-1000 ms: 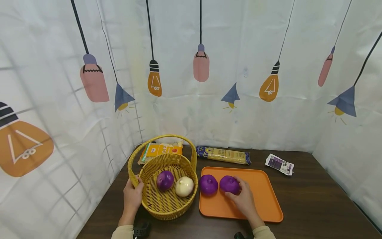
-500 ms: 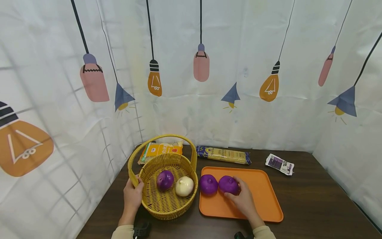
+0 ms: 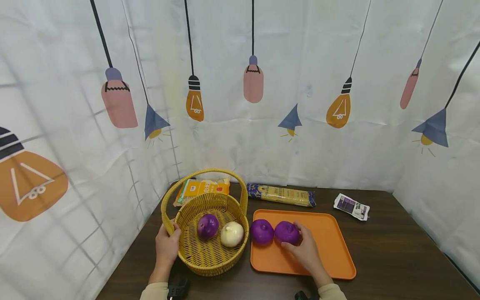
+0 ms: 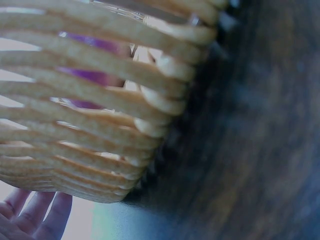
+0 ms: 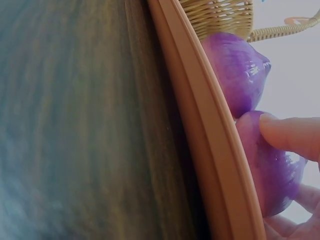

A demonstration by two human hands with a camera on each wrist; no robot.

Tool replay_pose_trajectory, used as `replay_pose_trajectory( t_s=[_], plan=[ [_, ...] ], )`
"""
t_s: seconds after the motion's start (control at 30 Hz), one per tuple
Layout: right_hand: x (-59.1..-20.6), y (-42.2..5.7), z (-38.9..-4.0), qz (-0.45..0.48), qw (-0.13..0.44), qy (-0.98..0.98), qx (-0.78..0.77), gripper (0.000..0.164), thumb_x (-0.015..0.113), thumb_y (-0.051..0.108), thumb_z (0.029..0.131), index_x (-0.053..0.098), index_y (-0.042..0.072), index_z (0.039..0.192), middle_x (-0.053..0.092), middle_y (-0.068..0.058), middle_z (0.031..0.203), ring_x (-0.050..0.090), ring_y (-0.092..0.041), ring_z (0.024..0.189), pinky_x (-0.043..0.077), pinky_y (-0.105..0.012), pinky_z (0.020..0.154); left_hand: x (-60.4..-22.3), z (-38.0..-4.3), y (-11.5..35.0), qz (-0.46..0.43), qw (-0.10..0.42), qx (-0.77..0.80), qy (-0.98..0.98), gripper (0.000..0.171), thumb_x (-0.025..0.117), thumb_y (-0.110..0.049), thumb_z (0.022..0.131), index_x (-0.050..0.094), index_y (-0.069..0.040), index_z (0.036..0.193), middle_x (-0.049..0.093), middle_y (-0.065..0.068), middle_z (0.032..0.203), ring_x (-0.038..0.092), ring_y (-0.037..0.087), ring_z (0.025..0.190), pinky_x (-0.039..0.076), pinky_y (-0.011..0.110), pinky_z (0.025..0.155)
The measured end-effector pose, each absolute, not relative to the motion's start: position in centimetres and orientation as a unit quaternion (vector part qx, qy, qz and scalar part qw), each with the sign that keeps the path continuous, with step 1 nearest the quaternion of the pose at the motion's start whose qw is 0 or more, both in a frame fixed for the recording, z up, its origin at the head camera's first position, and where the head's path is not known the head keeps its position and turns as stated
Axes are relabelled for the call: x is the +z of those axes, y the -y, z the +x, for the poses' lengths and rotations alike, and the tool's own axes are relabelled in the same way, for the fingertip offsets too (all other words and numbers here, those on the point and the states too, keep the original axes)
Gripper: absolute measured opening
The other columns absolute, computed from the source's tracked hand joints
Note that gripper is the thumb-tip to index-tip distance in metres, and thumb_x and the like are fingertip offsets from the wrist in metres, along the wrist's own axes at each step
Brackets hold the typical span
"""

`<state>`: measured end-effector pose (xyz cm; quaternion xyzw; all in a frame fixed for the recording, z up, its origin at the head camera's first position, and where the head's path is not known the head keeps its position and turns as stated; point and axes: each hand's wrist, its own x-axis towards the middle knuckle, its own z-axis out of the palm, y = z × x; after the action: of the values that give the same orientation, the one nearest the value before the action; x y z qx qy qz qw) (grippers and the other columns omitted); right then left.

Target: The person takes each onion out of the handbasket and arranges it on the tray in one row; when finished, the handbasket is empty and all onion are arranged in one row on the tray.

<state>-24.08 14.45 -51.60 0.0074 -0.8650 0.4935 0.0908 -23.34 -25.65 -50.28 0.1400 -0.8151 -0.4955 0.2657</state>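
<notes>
My left hand grips the yellow woven basket at its left side, where the arched handle meets the rim. Inside the basket lie a purple onion and a white onion. In the left wrist view the fingertips show past the weave. On the orange tray, my right hand holds a round purple onion between thumb and fingers. A second purple onion sits against its left side, near the tray's left edge.
Behind the basket lies an orange-yellow food packet. A long blue and yellow packet stretches behind the tray, and a small white and purple pouch lies at the back right. All stand on a dark wooden table.
My right hand has shifted the purple onion slightly left, up against the other purple onion, and has held still since. The left hand and the basket stay in place.
</notes>
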Motion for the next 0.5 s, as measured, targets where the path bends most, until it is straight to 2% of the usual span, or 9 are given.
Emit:
replay_pose_trajectory(
  t_s=[0.2,0.33,0.5],
  plan=[
    [-51.36,-14.42,-23.99,-0.003,0.079,0.865,0.495,0.082,0.084,0.027,0.075,0.043,0.003,0.142,0.041,-0.027,0.139,0.048,-0.043,0.121,0.042,-0.057,0.098,-50.27,-23.28,25.64,0.143,0.267,-0.498,0.812,0.009,0.053,-0.006,0.090,0.056,-0.004,0.098,0.059,0.015,0.100,0.051,0.025,0.081,0.039,0.032,0.072],
    [-51.36,-14.35,-24.08,-0.009,0.086,0.860,0.504,0.080,0.081,0.033,0.079,0.043,0.004,0.143,0.038,-0.026,0.140,0.048,-0.043,0.120,0.044,-0.056,0.096,-50.19,-23.23,25.63,0.143,0.263,-0.498,0.814,0.011,0.053,-0.007,0.090,0.057,-0.003,0.100,0.060,0.016,0.104,0.052,0.026,0.085,0.039,0.033,0.074],
    [-51.04,-14.31,-23.95,0.007,0.131,0.847,0.515,0.074,0.075,0.035,0.085,0.042,0.003,0.142,0.027,-0.026,0.150,0.033,-0.048,0.133,0.032,-0.064,0.103,-50.17,-23.23,25.62,0.143,0.261,-0.497,0.815,0.011,0.053,-0.007,0.090,0.057,-0.004,0.100,0.061,0.016,0.108,0.053,0.027,0.087,0.040,0.033,0.075]
  ],
)
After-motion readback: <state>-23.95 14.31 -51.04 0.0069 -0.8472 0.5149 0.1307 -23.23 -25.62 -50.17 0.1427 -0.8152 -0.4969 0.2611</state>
